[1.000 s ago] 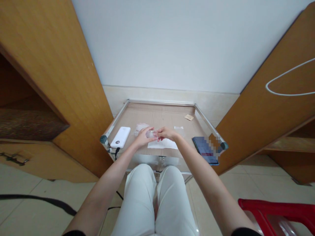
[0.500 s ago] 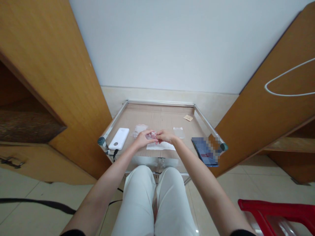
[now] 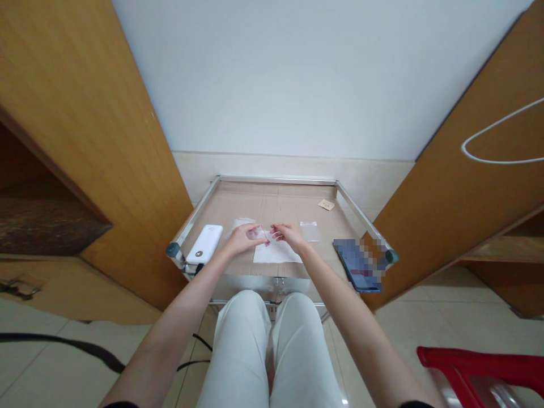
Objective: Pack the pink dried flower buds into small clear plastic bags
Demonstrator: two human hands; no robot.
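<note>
Over the near middle of the tray table (image 3: 238,192), my left hand (image 3: 243,239) holds a small clear plastic bag (image 3: 254,232) between thumb and fingers. A thin red strand (image 3: 264,232) with small dark red bits at its lower end shows at the bag's right side; its exact kind is too small to tell. My right hand (image 3: 288,234) hovers just right of the strand, its fingers loosely curled and apart, with nothing visible in them. Below both hands lies a white sheet (image 3: 276,255), tissue-like. More clear plastic (image 3: 242,222) sits behind my left hand.
A white power bank (image 3: 204,243) with a black cable is at the tray's left. To the right lie a flat clear bag (image 3: 310,231), a small tan card (image 3: 326,204) and a phone (image 3: 357,266). Metal rails edge the tray; a red stool (image 3: 488,362) stands lower right.
My hands were together at the plastic bag and have drawn apart. The right hand has let go and opened its fingers; the red strand now shows between the hands.
</note>
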